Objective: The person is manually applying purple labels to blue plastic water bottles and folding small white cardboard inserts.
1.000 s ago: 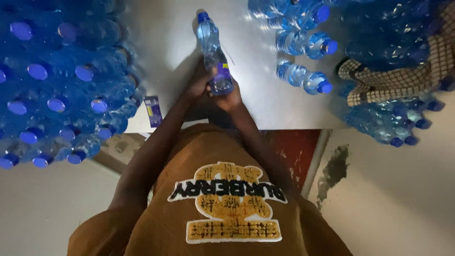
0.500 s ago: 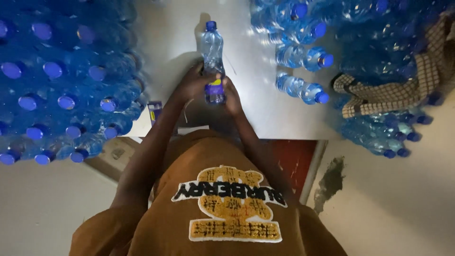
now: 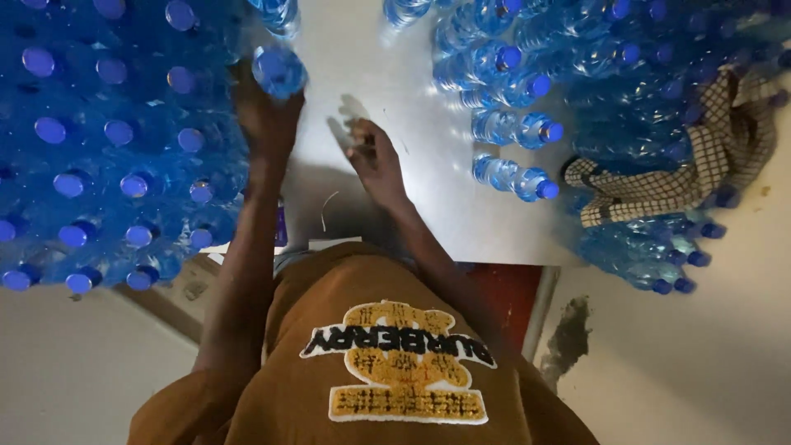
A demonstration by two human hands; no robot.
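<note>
Got my left hand wrapped around a water bottle in the upper left of the frame, its long axis running almost straight at the camera. My right hand is open and empty over the white table.

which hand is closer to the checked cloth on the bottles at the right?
Right. The right hand hangs open over the white table, with two lying bottles between it and the checked cloth. The left hand is farther off, gripping a bottle at the left stack.

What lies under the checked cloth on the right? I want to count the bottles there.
The checked cloth lies on a heap of blue-capped bottles; several poke out below and beside it. Those beneath the cloth are covered, so they cannot be counted.
</note>
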